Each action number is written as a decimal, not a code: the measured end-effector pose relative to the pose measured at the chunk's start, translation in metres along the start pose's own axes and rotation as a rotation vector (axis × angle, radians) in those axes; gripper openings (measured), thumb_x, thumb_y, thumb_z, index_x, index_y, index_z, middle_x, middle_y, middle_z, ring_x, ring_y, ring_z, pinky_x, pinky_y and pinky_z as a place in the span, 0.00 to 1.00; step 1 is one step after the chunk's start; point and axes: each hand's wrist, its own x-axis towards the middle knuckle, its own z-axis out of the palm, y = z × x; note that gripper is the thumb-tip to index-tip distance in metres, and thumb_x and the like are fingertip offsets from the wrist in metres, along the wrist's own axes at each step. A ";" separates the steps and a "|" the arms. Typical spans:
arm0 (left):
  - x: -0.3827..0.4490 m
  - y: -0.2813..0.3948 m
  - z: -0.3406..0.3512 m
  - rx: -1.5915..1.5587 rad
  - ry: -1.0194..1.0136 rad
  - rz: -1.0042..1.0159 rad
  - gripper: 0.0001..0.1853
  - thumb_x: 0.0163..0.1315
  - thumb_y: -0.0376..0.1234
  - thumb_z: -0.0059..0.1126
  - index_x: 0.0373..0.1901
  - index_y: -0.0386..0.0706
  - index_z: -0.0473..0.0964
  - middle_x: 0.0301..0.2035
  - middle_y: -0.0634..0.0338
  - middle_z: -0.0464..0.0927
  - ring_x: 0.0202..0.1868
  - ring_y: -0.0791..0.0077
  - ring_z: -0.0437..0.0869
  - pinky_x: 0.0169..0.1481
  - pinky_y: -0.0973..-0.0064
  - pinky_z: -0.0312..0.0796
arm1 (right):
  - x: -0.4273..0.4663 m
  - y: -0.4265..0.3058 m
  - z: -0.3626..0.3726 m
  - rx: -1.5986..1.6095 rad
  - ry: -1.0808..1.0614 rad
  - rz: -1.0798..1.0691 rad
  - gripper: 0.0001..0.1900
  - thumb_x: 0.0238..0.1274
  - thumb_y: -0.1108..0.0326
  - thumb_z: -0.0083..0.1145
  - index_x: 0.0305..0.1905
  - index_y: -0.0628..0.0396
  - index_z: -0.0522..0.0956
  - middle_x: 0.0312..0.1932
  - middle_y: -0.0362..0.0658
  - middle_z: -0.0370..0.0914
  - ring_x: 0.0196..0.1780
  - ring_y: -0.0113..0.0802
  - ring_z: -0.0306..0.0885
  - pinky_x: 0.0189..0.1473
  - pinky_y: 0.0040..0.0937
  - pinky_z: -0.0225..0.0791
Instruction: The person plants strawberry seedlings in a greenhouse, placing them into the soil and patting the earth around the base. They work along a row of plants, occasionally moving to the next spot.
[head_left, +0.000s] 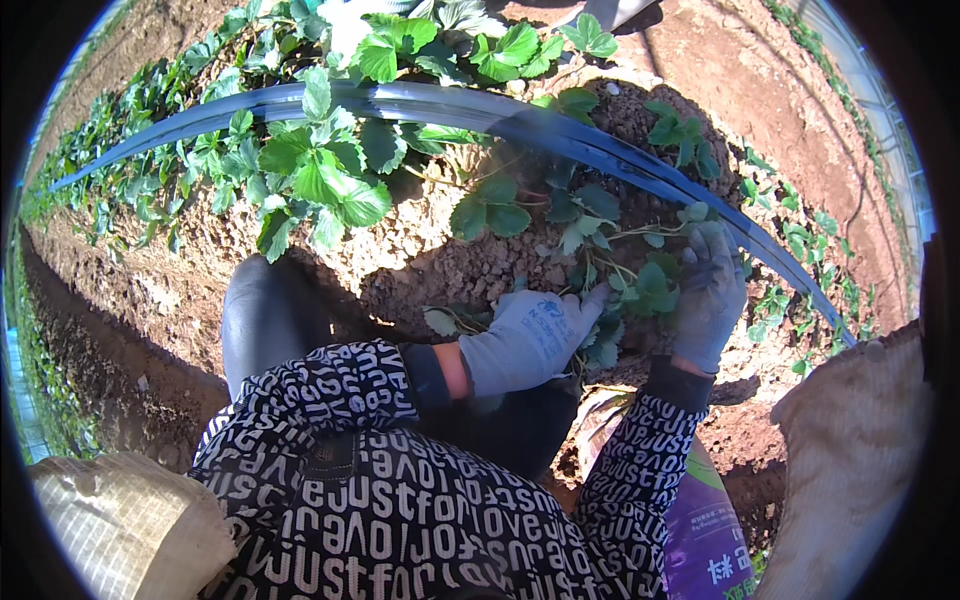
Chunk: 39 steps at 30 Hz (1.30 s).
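Observation:
My left hand (534, 337), in a grey knit glove with print on its back, is closed around stems of a strawberry plant (589, 259). Toothed green leaves spread beyond its fingers, and a leaf sprig (442, 321) sticks out on its wrist side. Facing it, my right hand (709, 292), in a soiled grey glove, is raised along the plant's right side. A small leaf (696, 213) shows at its fingertips; its palm side is partly hidden, so I cannot tell whether it grips a stem. Crumbly brown soil (465, 274) lies under the leaves.
A flat blue hose (450, 105) arches along the planted bed, beyond both hands. Dense strawberry plants (322, 176) grow to the left. A purple printed bag (701, 517) lies by my right forearm. Beige fabric (855, 450) fills the lower right edge. My bent knee (270, 315) rests beside the bed.

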 end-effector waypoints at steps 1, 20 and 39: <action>0.000 -0.001 0.000 -0.012 0.016 0.011 0.48 0.59 0.39 0.66 0.80 0.37 0.53 0.38 0.57 0.82 0.33 0.65 0.87 0.26 0.61 0.76 | 0.000 -0.004 0.000 -0.044 0.038 -0.093 0.14 0.69 0.69 0.65 0.55 0.62 0.80 0.47 0.42 0.84 0.42 0.25 0.82 0.38 0.20 0.70; -0.026 -0.002 0.000 -0.142 0.205 0.095 0.32 0.57 0.36 0.66 0.64 0.39 0.67 0.38 0.55 0.82 0.35 0.60 0.88 0.35 0.61 0.78 | -0.017 -0.031 0.058 -1.256 -0.753 -0.710 0.14 0.59 0.69 0.64 0.50 0.52 0.77 0.49 0.42 0.82 0.44 0.46 0.84 0.43 0.42 0.77; -0.077 -0.079 -0.081 -0.066 0.034 0.046 0.36 0.48 0.36 0.72 0.64 0.46 0.76 0.39 0.51 0.86 0.42 0.54 0.89 0.46 0.64 0.78 | -0.074 0.001 0.053 -0.738 -0.407 -0.342 0.20 0.57 0.67 0.69 0.56 0.53 0.83 0.41 0.45 0.87 0.42 0.42 0.86 0.44 0.36 0.76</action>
